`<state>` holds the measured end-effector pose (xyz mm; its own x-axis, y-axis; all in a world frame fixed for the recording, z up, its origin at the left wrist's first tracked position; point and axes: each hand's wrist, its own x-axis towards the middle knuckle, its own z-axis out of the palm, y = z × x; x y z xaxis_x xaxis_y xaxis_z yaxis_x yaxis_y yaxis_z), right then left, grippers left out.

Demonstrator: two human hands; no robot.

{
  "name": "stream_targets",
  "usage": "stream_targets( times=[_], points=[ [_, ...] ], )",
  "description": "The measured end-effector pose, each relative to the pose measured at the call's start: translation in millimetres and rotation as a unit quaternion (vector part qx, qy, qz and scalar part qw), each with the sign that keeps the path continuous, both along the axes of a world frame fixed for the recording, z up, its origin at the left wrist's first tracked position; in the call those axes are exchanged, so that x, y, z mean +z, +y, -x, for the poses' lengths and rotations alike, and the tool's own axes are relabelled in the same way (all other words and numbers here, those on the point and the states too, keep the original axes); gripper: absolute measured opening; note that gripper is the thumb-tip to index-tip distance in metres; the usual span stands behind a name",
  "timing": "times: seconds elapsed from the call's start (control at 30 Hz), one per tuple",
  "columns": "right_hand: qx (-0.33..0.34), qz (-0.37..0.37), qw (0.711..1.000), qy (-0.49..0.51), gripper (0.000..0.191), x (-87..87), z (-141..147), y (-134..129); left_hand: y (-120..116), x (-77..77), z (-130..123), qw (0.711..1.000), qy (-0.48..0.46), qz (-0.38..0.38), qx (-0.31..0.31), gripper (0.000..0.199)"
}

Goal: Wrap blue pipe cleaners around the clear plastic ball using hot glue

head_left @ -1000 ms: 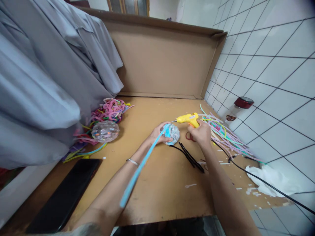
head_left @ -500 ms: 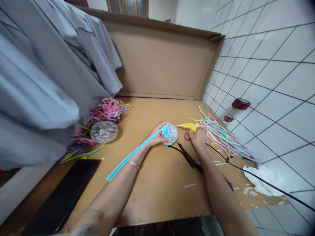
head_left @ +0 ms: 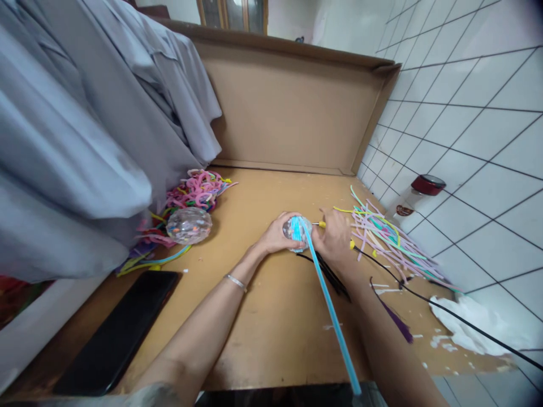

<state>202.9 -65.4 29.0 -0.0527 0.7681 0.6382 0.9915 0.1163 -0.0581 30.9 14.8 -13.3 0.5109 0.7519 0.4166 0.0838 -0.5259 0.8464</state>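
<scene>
My left hand [head_left: 278,233] is wrapped round the left side of a clear round ball [head_left: 304,225] with blue strips on it. From the ball a long light-blue pipe cleaner [head_left: 328,299] runs down toward the table's front edge. In my right hand [head_left: 335,237] is a yellow glue gun [head_left: 322,225], mostly covered by the fingers, its metal tip pointing left at the ball's right side. Black sticks [head_left: 331,277] lie under and beside my right wrist.
A second clear ball [head_left: 189,225] and a colourful pipe-cleaner pile [head_left: 199,189] lie left, behind a black phone [head_left: 121,330]. Right are loose pipe cleaners [head_left: 390,237], a red-lidded jar [head_left: 418,195], white tissue [head_left: 475,319], a purple tassel [head_left: 396,322] and a black cord [head_left: 458,316].
My right hand has lifted the glue gun and brought it left to the ball. The blue pipe cleaner's free end has swung from the lower left to the lower right.
</scene>
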Motion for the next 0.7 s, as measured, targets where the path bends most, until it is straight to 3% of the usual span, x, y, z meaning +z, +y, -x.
stream_targets(
  times=[0.1, 0.17, 0.4, 0.7],
  points=[
    [0.113, -0.021, 0.993, -0.015, 0.038, 2.1, 18, -6, 0, 0.0, 0, 1.0, -0.002, -0.009, 0.003, 0.077],
    [0.147, -0.026, 0.989, -0.012, 0.03, -1.5, 22, -6, -1, 1.7, -1, 1.0, 0.001, -0.012, 0.0, 0.074],
    [0.15, -0.043, 0.969, 0.189, 0.026, -4.6, 17, -1, -5, 8.9, -1, 0.999, 0.025, -0.017, 0.012, 0.075],
    [0.154, -0.038, 0.956, 0.247, 0.025, -9.7, 17, 1, -4, 9.7, 2, 0.999, 0.025, -0.014, 0.013, 0.076]
  ],
)
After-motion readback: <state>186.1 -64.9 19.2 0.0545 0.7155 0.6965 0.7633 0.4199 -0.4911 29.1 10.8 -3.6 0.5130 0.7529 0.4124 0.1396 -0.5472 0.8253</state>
